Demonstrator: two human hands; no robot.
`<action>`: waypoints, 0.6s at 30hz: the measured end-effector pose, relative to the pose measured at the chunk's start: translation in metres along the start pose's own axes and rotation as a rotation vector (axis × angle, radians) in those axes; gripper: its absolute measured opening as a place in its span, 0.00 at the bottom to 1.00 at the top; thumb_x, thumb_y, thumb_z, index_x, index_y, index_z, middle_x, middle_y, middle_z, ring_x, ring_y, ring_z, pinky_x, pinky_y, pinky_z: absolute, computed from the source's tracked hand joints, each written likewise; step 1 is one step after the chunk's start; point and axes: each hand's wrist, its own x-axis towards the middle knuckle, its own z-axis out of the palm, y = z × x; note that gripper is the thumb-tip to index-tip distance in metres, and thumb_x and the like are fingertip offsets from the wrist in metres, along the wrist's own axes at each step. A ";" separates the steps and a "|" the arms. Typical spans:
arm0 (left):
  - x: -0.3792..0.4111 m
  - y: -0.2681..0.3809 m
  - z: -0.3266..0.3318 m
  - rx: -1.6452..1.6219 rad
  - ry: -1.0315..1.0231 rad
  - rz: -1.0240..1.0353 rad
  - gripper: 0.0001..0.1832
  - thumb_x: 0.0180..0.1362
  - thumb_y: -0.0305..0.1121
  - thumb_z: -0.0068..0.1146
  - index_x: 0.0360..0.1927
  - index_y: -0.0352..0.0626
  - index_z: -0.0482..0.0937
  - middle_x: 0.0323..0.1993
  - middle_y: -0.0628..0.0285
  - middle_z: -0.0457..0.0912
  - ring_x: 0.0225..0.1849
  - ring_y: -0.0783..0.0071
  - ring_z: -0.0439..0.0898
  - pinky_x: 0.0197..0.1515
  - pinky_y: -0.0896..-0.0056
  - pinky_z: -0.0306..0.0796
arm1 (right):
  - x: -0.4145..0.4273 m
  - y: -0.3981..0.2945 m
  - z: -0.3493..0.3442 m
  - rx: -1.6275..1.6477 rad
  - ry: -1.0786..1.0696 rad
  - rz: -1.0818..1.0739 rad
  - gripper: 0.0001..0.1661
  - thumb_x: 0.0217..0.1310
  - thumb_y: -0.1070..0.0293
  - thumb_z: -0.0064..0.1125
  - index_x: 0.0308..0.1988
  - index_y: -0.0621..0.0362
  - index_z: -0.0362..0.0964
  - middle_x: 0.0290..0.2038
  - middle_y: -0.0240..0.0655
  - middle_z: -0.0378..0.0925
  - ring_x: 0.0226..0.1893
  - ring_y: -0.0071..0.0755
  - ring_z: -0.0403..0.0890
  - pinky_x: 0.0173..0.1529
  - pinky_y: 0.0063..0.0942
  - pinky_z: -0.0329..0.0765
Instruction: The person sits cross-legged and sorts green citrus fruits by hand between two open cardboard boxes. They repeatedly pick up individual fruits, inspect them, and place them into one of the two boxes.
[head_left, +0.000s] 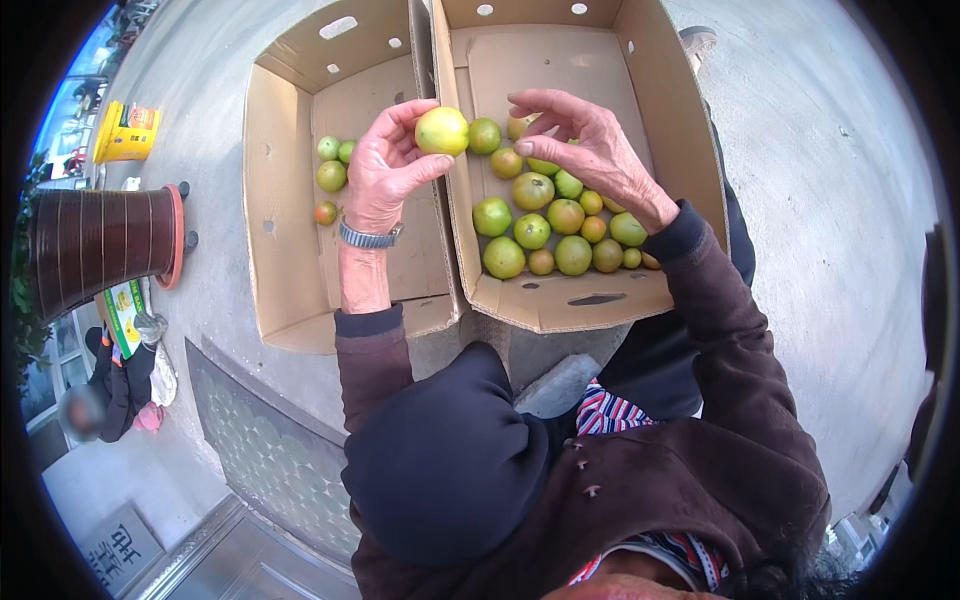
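Observation:
Between the thumb and fingers of my left hand (386, 161) is a yellow-green tomato (442, 131), raised over the wall where two cardboard boxes meet. My right hand (581, 139) hovers above the right cardboard box (555, 56), thumb and fingers apart with nothing between them. Beneath it, green and orange-tinged tomatoes (533, 191) of mixed sizes cover the near part of that box, some hidden by the hand. The left cardboard box (281, 202) holds a few green tomatoes (331, 177) and a small reddish tomato (325, 213) near its left side.
A yellow bucket (131, 133) and a large brown planter (105, 240) on a wheeled base stand to the left. Another person (124, 390) sits beyond the planter. A patterned floor mat (270, 442) lies left of my knee. A shoe (699, 43) shows past the right box.

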 end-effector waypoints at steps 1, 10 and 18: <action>-0.001 0.001 0.013 0.106 -0.012 -0.020 0.27 0.44 0.19 0.65 0.51 0.36 0.72 0.43 0.61 0.78 0.40 0.79 0.78 0.39 0.80 0.75 | 0.000 -0.003 0.002 0.035 -0.024 -0.016 0.29 0.51 0.61 0.67 0.52 0.59 0.71 0.39 0.34 0.77 0.34 0.22 0.78 0.37 0.24 0.76; -0.004 -0.022 0.047 0.703 -0.140 0.095 0.34 0.40 0.16 0.62 0.56 0.40 0.68 0.46 0.57 0.74 0.43 0.71 0.77 0.46 0.75 0.74 | -0.001 0.019 0.001 -0.226 -0.264 0.001 0.30 0.46 0.69 0.67 0.51 0.64 0.70 0.37 0.37 0.78 0.38 0.27 0.77 0.43 0.26 0.75; 0.009 -0.036 -0.022 0.301 0.503 0.143 0.15 0.51 0.26 0.64 0.42 0.37 0.74 0.36 0.62 0.78 0.33 0.81 0.76 0.34 0.81 0.74 | 0.029 0.085 -0.048 -0.160 0.135 0.240 0.29 0.52 0.68 0.61 0.53 0.66 0.63 0.49 0.44 0.73 0.50 0.35 0.75 0.54 0.28 0.73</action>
